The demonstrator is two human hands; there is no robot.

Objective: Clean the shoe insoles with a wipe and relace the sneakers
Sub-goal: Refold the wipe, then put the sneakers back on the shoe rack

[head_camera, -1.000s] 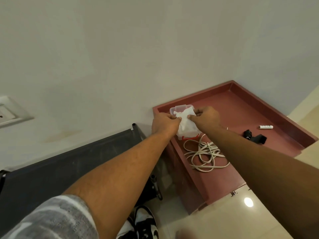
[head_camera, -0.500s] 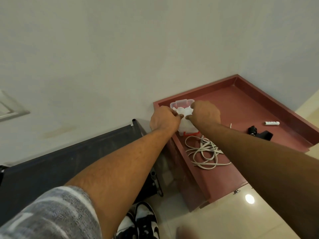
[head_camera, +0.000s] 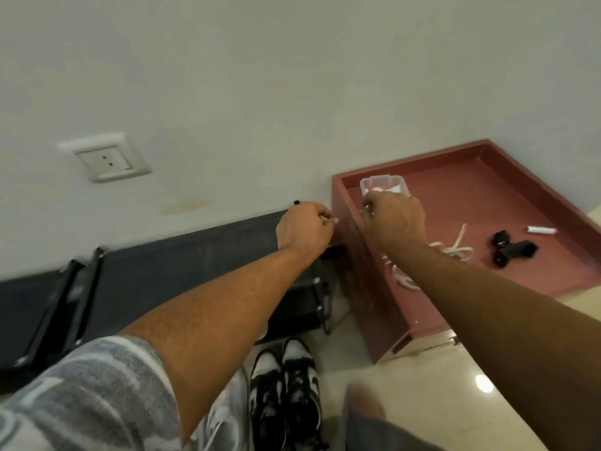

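Head: maroon table (head_camera: 481, 203), laces (head_camera: 457, 252), white wall (head_camera: 292, 76)

Left hand (head_camera: 304, 227) just off the red tabletop (head_camera: 471, 203), right hand (head_camera: 395, 219) over the clear tub (head_camera: 383, 183), white laces (head_camera: 457, 250) nearby

Tray wall (head_camera: 439, 157) close around wipe box (head_camera: 383, 182)

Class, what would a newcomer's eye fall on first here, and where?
Both hands are outstretched: the right hand is at a clear box at the back of the red tray, the left hand beside the tray. White laces lie in the tray; black-and-white sneakers stand on the floor.
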